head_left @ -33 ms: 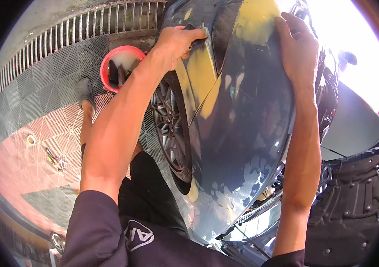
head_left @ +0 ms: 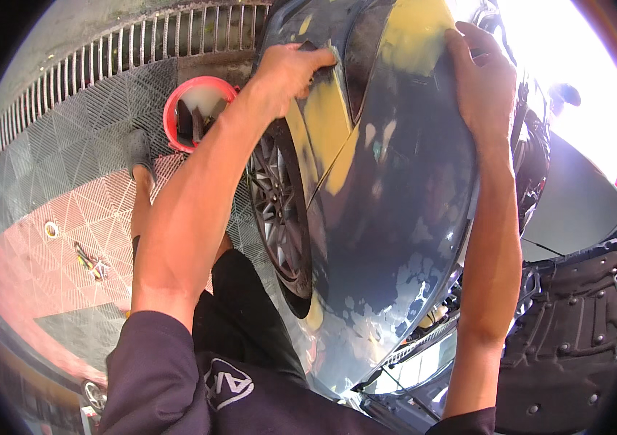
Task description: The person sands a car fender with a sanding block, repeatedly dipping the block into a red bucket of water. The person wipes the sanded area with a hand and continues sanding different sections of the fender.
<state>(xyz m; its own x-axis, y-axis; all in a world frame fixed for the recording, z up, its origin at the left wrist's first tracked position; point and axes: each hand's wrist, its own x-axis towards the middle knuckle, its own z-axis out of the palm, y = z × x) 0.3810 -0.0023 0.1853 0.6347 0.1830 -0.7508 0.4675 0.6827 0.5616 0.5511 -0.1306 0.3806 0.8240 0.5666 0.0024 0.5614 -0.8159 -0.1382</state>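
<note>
A car's grey-blue front fender lies in front of me, worn through in pale spots and patched with yellow filler. My left hand is closed on a dark sanding block, mostly hidden by the fingers, at the panel above the wheel arch. Its thumb points right, beside a dark triangular recess. On the fender's right edge rests my right hand, holding nothing. Its thumb and fingers are apart, near a large yellow patch.
Below the fender is a dark spoked wheel. A red bucket with cloudy water and dark pieces stands on the tiled floor, near a metal drain grate. A tape roll lies farther left. The engine bay with a black cover is at right.
</note>
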